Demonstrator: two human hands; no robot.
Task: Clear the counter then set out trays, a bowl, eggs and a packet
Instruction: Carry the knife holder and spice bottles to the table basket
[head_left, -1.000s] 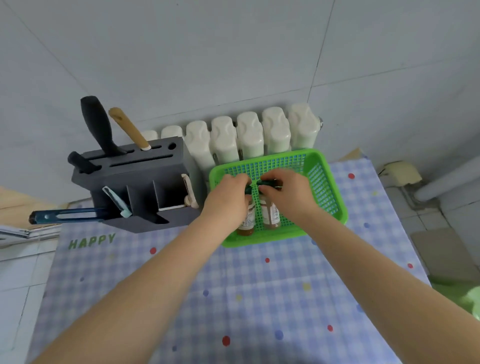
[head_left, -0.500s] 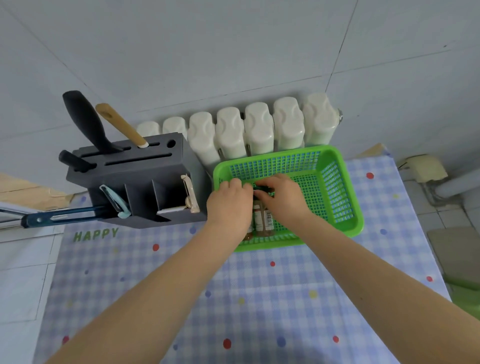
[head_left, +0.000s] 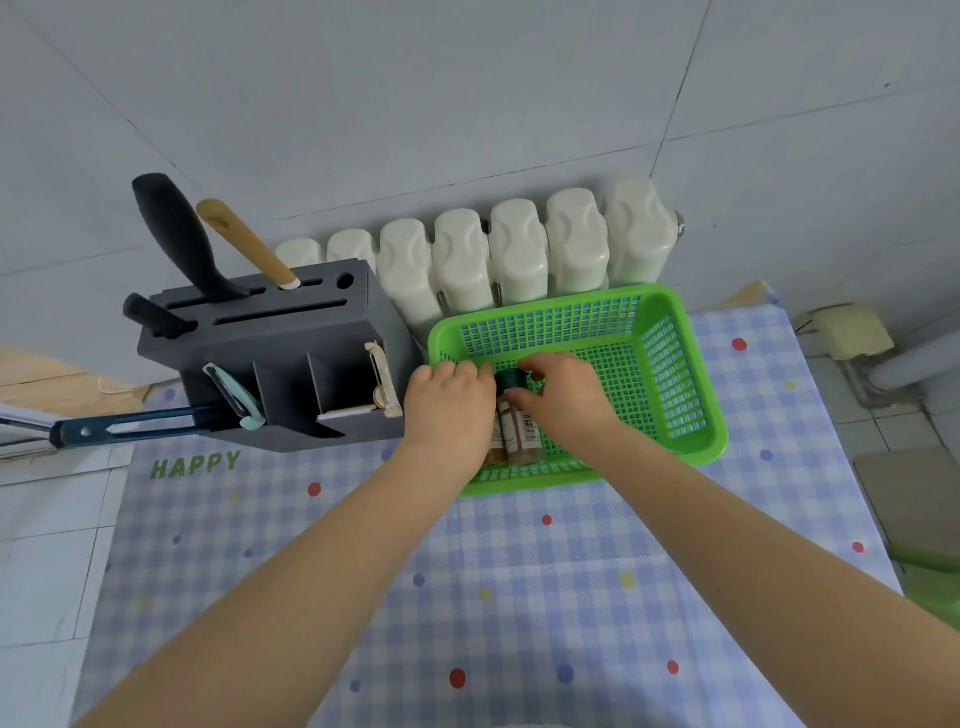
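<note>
Checked tablecloth (head_left: 467, 597), green basket (head_left: 691, 415) by grey knife block (head_left: 291, 364), my left hand (head_left: 449, 402) and right hand (head_left: 563, 389) together, each gripping a spice bottle (head_left: 524, 436).

Counter covered by a blue-checked cloth (head_left: 519, 597) with coloured dots and the word "HAPPY". On it: one green mesh basket (head_left: 670, 364), which both hands reached into; one grey knife block (head_left: 291, 364), just left of the left hand (head_left: 447, 405), touching the basket's left edge.
</note>
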